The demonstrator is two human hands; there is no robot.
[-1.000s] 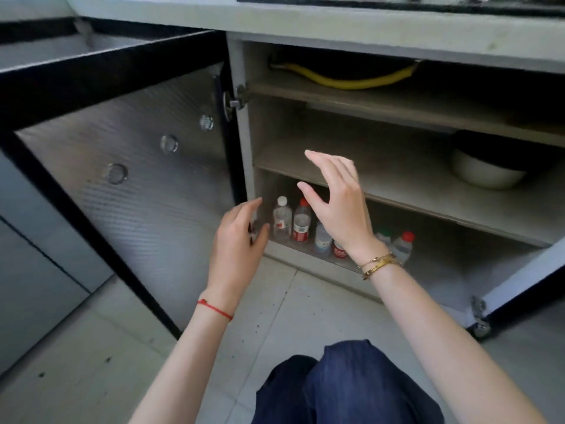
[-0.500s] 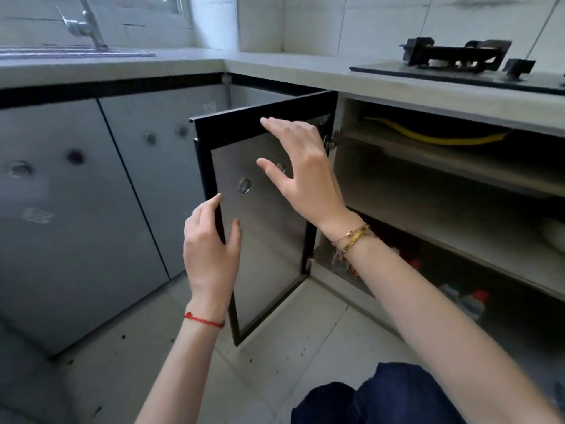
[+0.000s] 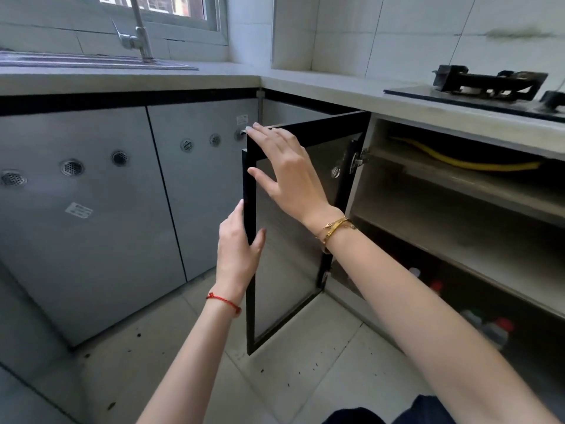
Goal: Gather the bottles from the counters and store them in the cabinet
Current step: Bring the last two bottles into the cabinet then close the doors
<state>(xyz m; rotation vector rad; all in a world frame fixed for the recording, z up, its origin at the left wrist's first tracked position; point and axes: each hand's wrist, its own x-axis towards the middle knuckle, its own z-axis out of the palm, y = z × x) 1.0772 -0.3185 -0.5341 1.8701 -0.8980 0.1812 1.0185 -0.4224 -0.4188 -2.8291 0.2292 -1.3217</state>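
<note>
The open cabinet (image 3: 452,221) under the stove has several bottles on its bottom level: one with a red cap (image 3: 496,333), another red-capped one (image 3: 436,287) and a white-capped one (image 3: 414,272), partly hidden by my right forearm. Its black-framed door (image 3: 284,289) stands half open. My left hand (image 3: 238,250) pinches the door's free vertical edge between thumb and fingers. My right hand (image 3: 286,169) lies flat against the door's inner face near the top corner, fingers spread and fingertips at the top edge. Neither hand holds a bottle.
A grey counter (image 3: 330,87) runs along both walls, with a gas stove (image 3: 489,84) at right and a sink with a faucet (image 3: 139,35) at left. A yellow hose (image 3: 458,163) lies on the top shelf. Closed grey cabinet doors (image 3: 91,209) fill the left.
My hands left the bottles on the bottom level and went to the door. The door has swung partway toward the cabinet, and my view has risen to show the counters.
</note>
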